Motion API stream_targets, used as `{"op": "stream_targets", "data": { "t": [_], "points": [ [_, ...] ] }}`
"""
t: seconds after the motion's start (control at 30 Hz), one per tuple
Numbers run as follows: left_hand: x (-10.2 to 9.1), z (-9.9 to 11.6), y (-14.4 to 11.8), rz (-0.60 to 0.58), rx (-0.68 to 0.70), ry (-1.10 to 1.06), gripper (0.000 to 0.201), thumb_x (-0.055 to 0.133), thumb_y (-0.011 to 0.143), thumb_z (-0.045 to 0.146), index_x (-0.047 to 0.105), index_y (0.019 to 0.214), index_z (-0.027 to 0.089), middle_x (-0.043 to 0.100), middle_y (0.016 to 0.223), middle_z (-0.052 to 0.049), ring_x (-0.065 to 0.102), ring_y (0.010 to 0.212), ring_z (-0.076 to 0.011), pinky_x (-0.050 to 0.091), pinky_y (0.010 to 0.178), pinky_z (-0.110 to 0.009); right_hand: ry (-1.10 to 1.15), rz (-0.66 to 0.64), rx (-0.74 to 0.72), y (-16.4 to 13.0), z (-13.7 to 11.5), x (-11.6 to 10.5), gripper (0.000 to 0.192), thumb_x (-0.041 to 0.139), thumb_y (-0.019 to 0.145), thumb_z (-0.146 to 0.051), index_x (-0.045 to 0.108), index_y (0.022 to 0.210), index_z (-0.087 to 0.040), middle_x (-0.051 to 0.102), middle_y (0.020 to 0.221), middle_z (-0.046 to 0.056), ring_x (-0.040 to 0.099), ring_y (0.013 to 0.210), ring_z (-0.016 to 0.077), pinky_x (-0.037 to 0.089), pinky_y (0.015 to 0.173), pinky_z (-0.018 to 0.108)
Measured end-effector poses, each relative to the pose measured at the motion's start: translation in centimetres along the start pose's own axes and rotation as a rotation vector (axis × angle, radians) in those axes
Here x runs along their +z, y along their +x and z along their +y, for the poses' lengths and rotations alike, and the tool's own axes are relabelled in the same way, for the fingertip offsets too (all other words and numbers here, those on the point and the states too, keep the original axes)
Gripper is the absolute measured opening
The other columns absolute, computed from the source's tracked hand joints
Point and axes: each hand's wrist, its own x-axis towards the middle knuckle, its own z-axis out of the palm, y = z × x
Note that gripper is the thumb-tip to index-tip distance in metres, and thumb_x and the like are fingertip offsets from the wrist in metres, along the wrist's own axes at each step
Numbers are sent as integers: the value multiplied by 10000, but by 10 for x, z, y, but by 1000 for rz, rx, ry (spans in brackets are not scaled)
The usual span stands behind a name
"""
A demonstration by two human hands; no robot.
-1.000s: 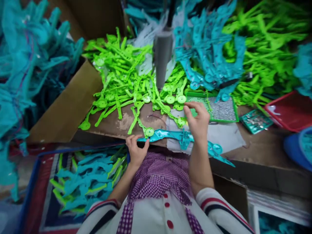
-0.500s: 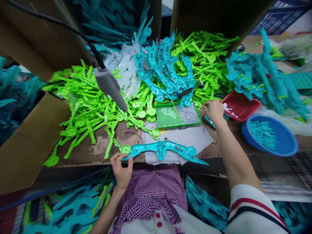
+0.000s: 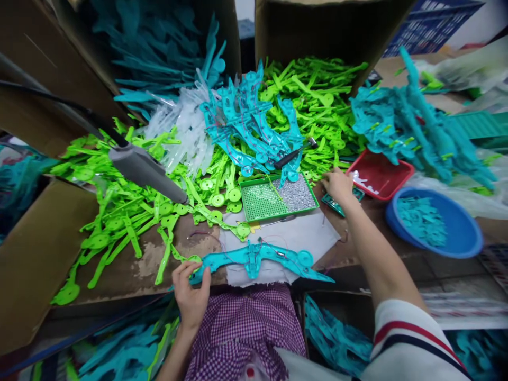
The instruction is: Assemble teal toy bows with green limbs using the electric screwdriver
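In front of me lies a turquoise plastic toy bow shell, hollow side up, with thin wires and small parts inside it. My left hand grips its left end between thumb and fingers. Beyond the shell, my right hand is lowered with curled fingers beside green circuit boards; what its fingertips hold, if anything, is hidden. Just left of that hand sits a green tray of small metal screws. A white cloth lies partly under the shell.
A grey screwdriver hangs at left above piled lime-green parts. Wired turquoise shells and a black-handled tool lie behind the tray. At right stand a red tray and a blue bowl of small turquoise pieces.
My view has shifted, so the bench appears slightly lower and further left. My left hand keeps its grip on the shell; my right hand stays by the circuit boards.
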Motion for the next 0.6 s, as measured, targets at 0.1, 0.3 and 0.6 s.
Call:
{"op": "stream_targets", "data": {
  "t": [0.1,0.3,0.6],
  "points": [
    [2,1,4,16,-31,-3,199,729,843,224,641,1017,182,603,1002,-49,606,981,-186,518,868,-350,24,41,68,2,4,2,386,437,919,-292,720,1143,-153,627,1159,183,556,1015,315,334,924,510],
    [7,2,14,26,-65,-11,176,725,846,257,654,987,181,608,983,-48,611,967,-188,518,853,-351,9,126,-17,20,6,-1,359,445,937,-308,683,1148,-142,606,1200,198,497,1118,336,313,912,491],
    [18,13,48,40,-131,-111,174,714,845,281,645,971,184,622,973,-40,599,940,-183,510,836,-342,-114,90,-10,44,23,-2,461,333,1011,-331,724,1022,-88,648,1076,214,493,1044,303,250,912,499]
  ]
}}
